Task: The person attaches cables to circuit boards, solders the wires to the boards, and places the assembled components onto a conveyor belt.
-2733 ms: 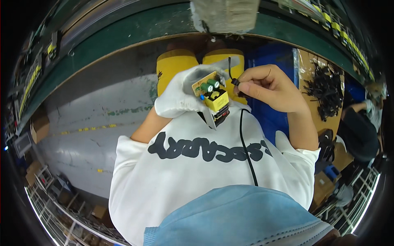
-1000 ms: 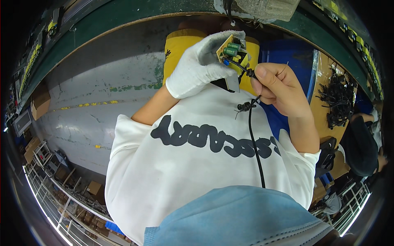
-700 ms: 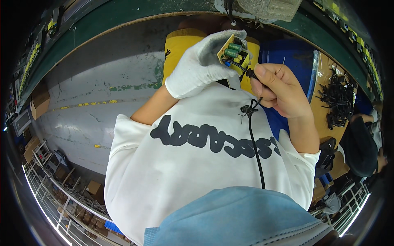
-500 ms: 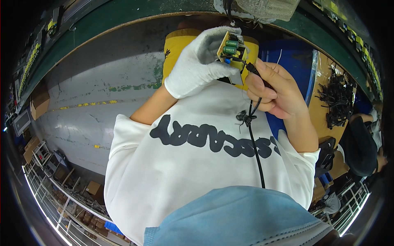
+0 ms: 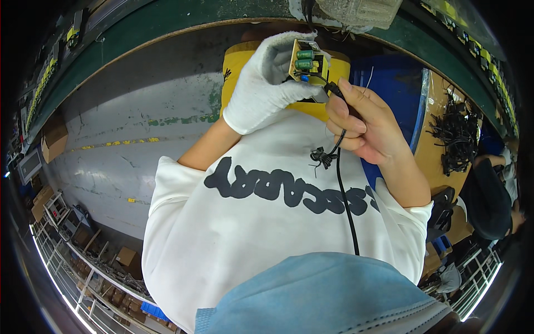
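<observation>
My left hand (image 5: pixel 257 89), in a white glove, is closed around the edge of a small circuit board (image 5: pixel 293 65). Green cylindrical components (image 5: pixel 304 59) and a blue one show on the board's face. Bare, my right hand (image 5: pixel 374 118) pinches a black cable (image 5: pixel 334 89) at its thicker sleeve, just right of the board. From that sleeve, thin leads reach the board's lower edge; whether they are fixed there I cannot tell. Below my right fingers the cable hangs down to a tied bundle (image 5: pixel 324 158) in front of my white shirt.
A green bench edge (image 5: pixel 183 32) curves across the top, with a translucent block (image 5: pixel 361 12) on it. Beneath my hands stands a yellow container (image 5: pixel 236 64), with a blue one (image 5: pixel 392 83) to its right. Black cables (image 5: pixel 456 131) lie heaped on a brown surface; a person sits far right.
Both hands have shifted a little left, carrying the board and the cable with them. The hanging cable bundle has swung slightly left too.
</observation>
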Motion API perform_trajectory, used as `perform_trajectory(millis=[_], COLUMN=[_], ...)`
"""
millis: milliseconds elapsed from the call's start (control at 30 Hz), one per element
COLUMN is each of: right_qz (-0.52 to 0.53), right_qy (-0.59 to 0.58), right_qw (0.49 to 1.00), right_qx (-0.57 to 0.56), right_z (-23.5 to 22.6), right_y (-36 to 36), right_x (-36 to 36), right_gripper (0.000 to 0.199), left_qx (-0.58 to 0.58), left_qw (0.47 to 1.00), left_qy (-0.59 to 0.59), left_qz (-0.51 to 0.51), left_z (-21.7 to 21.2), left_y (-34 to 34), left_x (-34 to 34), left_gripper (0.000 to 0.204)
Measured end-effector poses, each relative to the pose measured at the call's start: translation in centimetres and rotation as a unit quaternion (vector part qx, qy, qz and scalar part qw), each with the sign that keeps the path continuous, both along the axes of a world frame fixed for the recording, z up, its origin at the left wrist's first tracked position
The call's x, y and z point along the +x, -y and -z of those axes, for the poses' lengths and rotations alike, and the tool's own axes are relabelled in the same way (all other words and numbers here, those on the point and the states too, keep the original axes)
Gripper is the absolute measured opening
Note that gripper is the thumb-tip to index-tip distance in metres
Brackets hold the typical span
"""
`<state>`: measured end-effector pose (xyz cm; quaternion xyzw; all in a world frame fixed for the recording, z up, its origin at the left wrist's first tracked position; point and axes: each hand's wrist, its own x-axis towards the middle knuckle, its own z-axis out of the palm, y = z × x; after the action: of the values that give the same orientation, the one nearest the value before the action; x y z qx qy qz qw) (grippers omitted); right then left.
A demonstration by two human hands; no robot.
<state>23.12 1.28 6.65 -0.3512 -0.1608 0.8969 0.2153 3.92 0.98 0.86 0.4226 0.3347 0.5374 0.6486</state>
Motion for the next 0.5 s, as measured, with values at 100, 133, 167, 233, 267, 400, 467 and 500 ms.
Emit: perform_trajectory(millis=[100, 133, 167, 233, 267, 400, 467, 500], right_qz=[-0.005, -0.013, -0.012, -0.011, -0.01, 0.003, 0.014, 0.029], right_qy=[0.01, 0.013, 0.013, 0.055, 0.056, 0.138, 0.168, 0.159], right_qw=[1.0, 0.999, 0.999, 0.995, 0.995, 0.971, 0.958, 0.959], right_qx=[0.021, 0.04, 0.04, 0.077, 0.077, 0.197, 0.233, 0.232], right_z=[0.3, 0.4, 0.4, 0.2, 0.2, 1.1, 1.8, 2.1], right_y=[-0.1, -0.2, -0.1, -0.2, -0.2, -0.4, -0.6, -0.6], right_x=[0.4, 0.6, 0.6, 0.6, 0.6, 0.3, 0.2, 0.2], right_gripper=[0.04, 0.039, 0.039, 0.038, 0.038, 0.032, 0.029, 0.024], left_qx=[-0.053, -0.053, -0.037, -0.02, -0.04, -0.052, -0.079, -0.107], left_qw=[0.998, 0.998, 0.999, 0.999, 0.998, 0.997, 0.994, 0.988], left_qy=[0.029, 0.03, 0.0, -0.029, -0.035, -0.046, -0.011, 0.024], left_qz=[0.028, 0.028, 0.026, 0.024, 0.027, 0.044, 0.076, 0.106], left_z=[-0.8, -0.8, -0.7, -0.7, -0.8, -0.2, -0.3, -0.3], left_y=[0.0, 0.0, 0.0, 0.0, 0.0, -0.2, -0.3, -0.3], left_x=[-0.2, -0.3, -0.3, -0.5, -0.6, -1.1, -1.4, -1.5], left_gripper=[0.072, 0.072, 0.071, 0.071, 0.068, 0.06, 0.059, 0.058])
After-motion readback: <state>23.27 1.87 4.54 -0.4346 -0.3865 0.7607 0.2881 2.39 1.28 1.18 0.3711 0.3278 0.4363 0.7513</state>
